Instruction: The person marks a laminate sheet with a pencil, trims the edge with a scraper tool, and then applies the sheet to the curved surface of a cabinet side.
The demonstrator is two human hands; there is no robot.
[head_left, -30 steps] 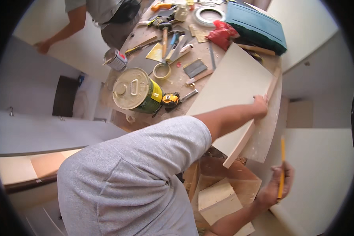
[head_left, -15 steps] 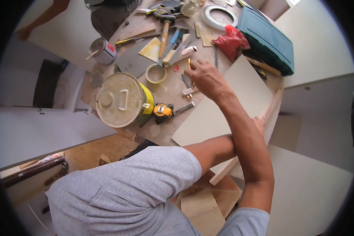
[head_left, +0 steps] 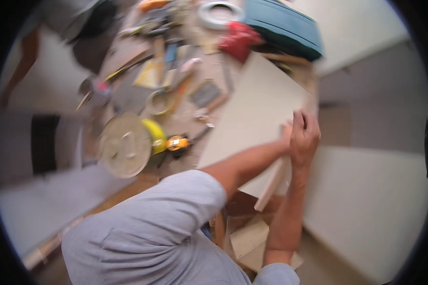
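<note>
A pale flat panel (head_left: 257,109) lies on the cluttered worktable, with a narrow wooden strip (head_left: 269,190) along its near right edge. My left hand (head_left: 286,127) rests at that edge by the strip, mostly covered by my right hand, so its grip is hidden. Directly over it is my right hand (head_left: 304,137), fingers curled together; anything held in them is too small or hidden to name. Left of the panel sit a blurred grey block (head_left: 206,93), a thin orange stick (head_left: 179,96) and a yellow-black tape measure (head_left: 178,143).
A lidded round bucket (head_left: 124,145) stands at the table's left, beside a tape roll (head_left: 160,102). Behind are blurred hand tools, a red plastic bag (head_left: 238,40), a white ring-shaped roll (head_left: 220,15) and a teal case (head_left: 283,26). Another person's arm (head_left: 23,64) shows far left.
My right hand has moved from among the tools back to the panel's right edge, beside my left hand. The orange stick now lies by the tape roll. The view has shifted.
</note>
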